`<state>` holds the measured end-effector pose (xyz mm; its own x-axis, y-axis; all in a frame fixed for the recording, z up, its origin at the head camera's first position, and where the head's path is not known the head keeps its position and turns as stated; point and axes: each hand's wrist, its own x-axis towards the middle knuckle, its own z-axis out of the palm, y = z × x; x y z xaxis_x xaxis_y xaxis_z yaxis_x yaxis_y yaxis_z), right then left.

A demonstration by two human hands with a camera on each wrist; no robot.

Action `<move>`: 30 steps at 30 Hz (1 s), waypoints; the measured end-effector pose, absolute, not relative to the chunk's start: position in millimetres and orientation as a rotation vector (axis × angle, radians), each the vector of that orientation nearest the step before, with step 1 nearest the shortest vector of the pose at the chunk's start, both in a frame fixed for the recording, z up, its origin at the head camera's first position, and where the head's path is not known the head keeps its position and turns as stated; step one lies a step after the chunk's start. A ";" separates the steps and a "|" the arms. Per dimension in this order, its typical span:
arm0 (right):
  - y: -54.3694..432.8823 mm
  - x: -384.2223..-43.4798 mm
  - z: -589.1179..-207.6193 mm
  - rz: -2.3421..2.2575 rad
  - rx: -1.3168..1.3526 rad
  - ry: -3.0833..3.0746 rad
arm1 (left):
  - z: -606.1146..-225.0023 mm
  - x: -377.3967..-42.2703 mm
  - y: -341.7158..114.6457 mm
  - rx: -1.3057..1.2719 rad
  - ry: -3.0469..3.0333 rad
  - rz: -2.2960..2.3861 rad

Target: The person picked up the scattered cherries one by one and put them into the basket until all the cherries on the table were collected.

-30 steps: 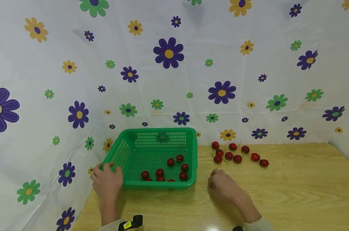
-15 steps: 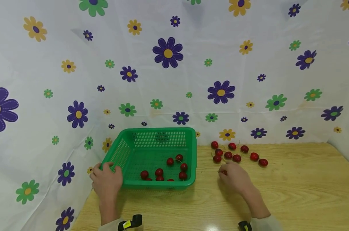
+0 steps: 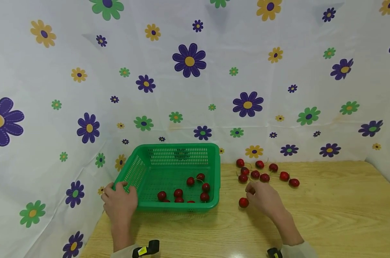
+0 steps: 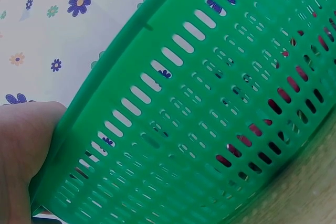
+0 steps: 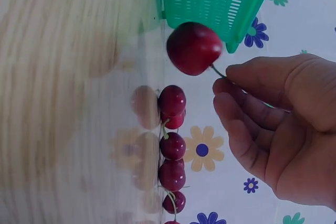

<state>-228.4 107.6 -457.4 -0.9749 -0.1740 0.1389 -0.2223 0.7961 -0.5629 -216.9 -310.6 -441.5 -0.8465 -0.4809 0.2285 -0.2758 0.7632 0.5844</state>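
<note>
The left hand (image 3: 119, 204) grips one basket (image 3: 175, 205) at its front left corner. The right hand (image 3: 267, 199) pinches the stem (image 5: 218, 72) of one cherry (image 3: 243, 202), hanging over the desk (image 3: 337, 215) beyond the basket's front right corner. Nine loose cherries (image 3: 255, 174) lie near the desk's back edge; nine more (image 3: 190, 181) show inside the basket, some partly hidden by its front rim.

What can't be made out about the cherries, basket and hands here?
- Head: front rim of the basket partly hides the nearest cherries inside.
- Left wrist: basket's slotted wall shows cherries only in bits; picture's left edge cuts off the left hand.
- Right wrist: bottom edge cuts off the lowest cherry; right edge cuts off the right hand.
</note>
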 end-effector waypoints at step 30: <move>29.7 -202.6 -418.3 1.539 0.451 -2.407 | -441.9 -217.3 -310.8 0.578 -2.581 -0.770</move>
<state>-202.6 29.7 -418.3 -0.9211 -0.1241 0.3689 -0.3869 0.3947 -0.8334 -217.3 -310.8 -441.9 -0.8412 -0.4843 0.2407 -0.2733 0.7647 0.5836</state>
